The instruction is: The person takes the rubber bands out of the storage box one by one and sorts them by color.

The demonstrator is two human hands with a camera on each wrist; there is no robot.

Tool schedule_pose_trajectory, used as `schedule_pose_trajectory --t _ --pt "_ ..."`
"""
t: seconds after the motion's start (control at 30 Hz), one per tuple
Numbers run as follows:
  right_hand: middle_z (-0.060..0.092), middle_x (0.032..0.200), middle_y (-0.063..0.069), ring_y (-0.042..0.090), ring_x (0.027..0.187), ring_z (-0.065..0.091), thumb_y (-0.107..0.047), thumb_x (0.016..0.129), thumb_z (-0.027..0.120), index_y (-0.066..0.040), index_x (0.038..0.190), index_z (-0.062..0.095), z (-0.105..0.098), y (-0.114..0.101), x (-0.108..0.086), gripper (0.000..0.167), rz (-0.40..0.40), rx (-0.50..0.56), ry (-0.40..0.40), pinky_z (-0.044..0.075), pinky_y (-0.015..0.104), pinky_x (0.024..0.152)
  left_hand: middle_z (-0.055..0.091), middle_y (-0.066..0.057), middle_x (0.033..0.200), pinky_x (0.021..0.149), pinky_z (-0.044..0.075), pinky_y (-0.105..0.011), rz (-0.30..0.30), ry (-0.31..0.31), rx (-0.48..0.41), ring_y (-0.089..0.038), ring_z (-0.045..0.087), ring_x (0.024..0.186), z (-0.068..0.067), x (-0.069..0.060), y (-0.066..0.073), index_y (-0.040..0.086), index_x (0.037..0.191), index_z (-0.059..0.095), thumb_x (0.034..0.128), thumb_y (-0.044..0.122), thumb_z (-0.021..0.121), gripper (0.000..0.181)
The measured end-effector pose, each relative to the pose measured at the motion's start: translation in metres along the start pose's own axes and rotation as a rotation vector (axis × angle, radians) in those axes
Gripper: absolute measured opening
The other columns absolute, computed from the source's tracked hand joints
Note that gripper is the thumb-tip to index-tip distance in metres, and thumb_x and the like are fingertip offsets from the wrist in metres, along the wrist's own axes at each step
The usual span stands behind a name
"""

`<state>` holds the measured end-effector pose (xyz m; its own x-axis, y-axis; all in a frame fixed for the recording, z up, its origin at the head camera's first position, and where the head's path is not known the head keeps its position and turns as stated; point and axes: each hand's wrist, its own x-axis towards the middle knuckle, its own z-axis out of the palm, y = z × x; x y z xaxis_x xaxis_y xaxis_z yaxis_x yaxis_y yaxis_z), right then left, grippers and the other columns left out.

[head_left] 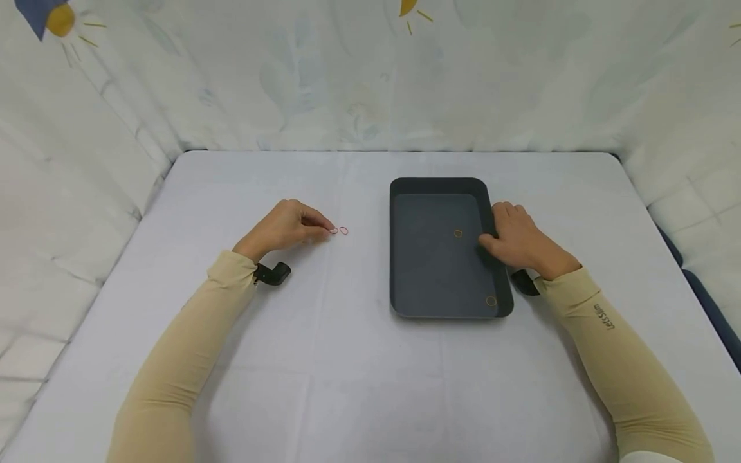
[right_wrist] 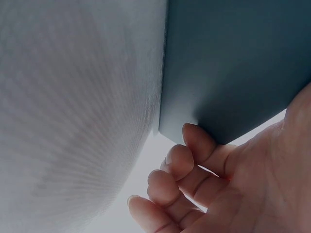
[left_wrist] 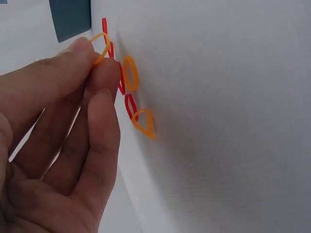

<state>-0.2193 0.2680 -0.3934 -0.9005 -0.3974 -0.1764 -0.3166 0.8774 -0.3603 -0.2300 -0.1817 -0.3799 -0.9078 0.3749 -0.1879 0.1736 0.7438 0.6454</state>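
Observation:
In the left wrist view, an orange rubber band [left_wrist: 103, 56] is pinched between the thumb and index finger of my left hand [head_left: 292, 225]. Just past those fingers, red rubber bands [left_wrist: 122, 80] and two more orange rubber bands [left_wrist: 130, 73] lie on the white cloth. One red rubber band [head_left: 344, 230] shows beside the fingertips in the head view. My right hand [head_left: 515, 239] grips the right wall of a dark grey tray [head_left: 434, 270], thumb over the rim and fingers outside. Two yellowish rubber bands [head_left: 491, 301] are inside the tray, one mid-floor, the other near the lower right corner.
A white cloth covers the table [head_left: 359, 379]. Pale patterned curtains [head_left: 370, 83] enclose its back and sides. Each wrist carries a small black camera [head_left: 274, 274]. The tray stands right of centre, apart from the left hand.

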Motion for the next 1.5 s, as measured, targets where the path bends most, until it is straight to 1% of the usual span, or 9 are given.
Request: schedule_pose_trajectory --t 0.2,0.37,0.57,0.7,0.83,0.93,1.13,1.3,1.5 --pt "0.049 0.116 0.029 0.041 0.099 0.040 -0.026 0.101 0.051 0.014 0.123 0.044 0.001 0.001 0.000 0.046 0.003 0.011 0.005 0.036 0.053 0.088 0.081 -0.003 0.108 0.075 0.048 -0.022 0.018 -0.013 0.026 -0.016 0.065 0.094 0.001 0.002 0.001 0.022 0.103 0.084 0.0916 0.017 0.080 0.013" --pt "0.048 0.115 0.028 0.041 0.099 0.039 -0.025 0.100 0.051 0.013 0.120 0.044 0.002 0.001 0.001 0.043 0.010 0.013 0.007 0.035 0.053 0.088 0.081 0.000 0.111 0.089 0.050 -0.028 0.006 -0.039 0.062 -0.018 0.069 0.108 0.001 0.002 0.002 0.024 0.105 0.084 0.0919 0.019 0.079 0.015" --pt "0.048 0.114 0.028 0.040 0.098 0.039 -0.025 0.101 0.051 0.013 0.122 0.044 0.001 0.001 0.001 0.045 0.006 0.012 0.002 0.034 0.051 0.088 0.081 -0.002 0.114 0.097 0.052 -0.037 -0.006 -0.070 0.083 -0.020 0.070 0.114 0.000 0.003 0.004 0.022 0.108 0.084 0.0920 0.019 0.079 0.017" --pt "0.048 0.116 0.029 0.040 0.098 0.038 -0.026 0.101 0.051 0.015 0.124 0.043 0.000 0.000 0.000 0.047 0.000 0.008 0.001 0.035 0.052 0.087 0.081 -0.002 0.114 0.094 0.052 -0.035 -0.006 -0.066 0.086 -0.020 0.070 0.112 0.000 0.002 0.005 0.022 0.108 0.084 0.0917 0.017 0.079 0.018" --pt "0.048 0.113 0.028 0.040 0.097 0.038 -0.027 0.101 0.051 0.013 0.121 0.044 0.000 0.000 0.000 0.045 0.002 0.005 0.002 0.034 0.050 0.086 0.081 -0.002 0.112 0.088 0.050 -0.031 0.006 -0.054 0.087 -0.020 0.068 0.107 -0.002 0.002 0.007 0.022 0.107 0.084 0.0917 0.015 0.078 0.017" --pt "0.049 0.114 0.028 0.040 0.098 0.039 -0.026 0.101 0.052 0.013 0.121 0.045 0.001 0.000 0.000 0.045 0.005 0.004 0.006 0.035 0.051 0.087 0.081 -0.002 0.111 0.087 0.050 -0.029 0.013 -0.043 0.090 -0.019 0.069 0.106 -0.005 0.002 0.008 0.019 0.109 0.083 0.0930 0.015 0.077 0.018" --pt "0.050 0.113 0.028 0.039 0.097 0.040 -0.026 0.101 0.052 0.013 0.122 0.045 0.003 -0.001 0.002 0.045 0.016 0.006 0.004 0.035 0.050 0.085 0.080 -0.006 0.103 0.081 0.051 -0.029 0.023 -0.018 0.088 -0.019 0.072 0.090 -0.013 0.006 0.012 0.012 0.116 0.079 0.0969 0.018 0.073 0.021" --pt "0.051 0.116 0.028 0.041 0.099 0.041 -0.027 0.101 0.051 0.013 0.123 0.045 0.005 -0.005 0.007 0.046 0.024 0.006 0.007 0.037 0.053 0.087 0.080 -0.006 0.107 0.077 0.050 -0.031 0.094 0.017 0.125 -0.017 0.067 0.089 -0.018 0.013 0.021 0.014 0.114 0.080 0.0993 0.025 0.071 0.021" --pt "0.051 0.119 0.029 0.042 0.102 0.042 -0.028 0.101 0.051 0.012 0.126 0.045 0.011 -0.011 0.014 0.048 0.021 0.009 0.003 0.038 0.054 0.088 0.080 -0.007 0.102 0.075 0.051 -0.032 0.170 0.045 0.162 -0.019 0.066 0.083 -0.022 0.024 0.038 0.015 0.110 0.081 0.0997 0.026 0.070 0.018"
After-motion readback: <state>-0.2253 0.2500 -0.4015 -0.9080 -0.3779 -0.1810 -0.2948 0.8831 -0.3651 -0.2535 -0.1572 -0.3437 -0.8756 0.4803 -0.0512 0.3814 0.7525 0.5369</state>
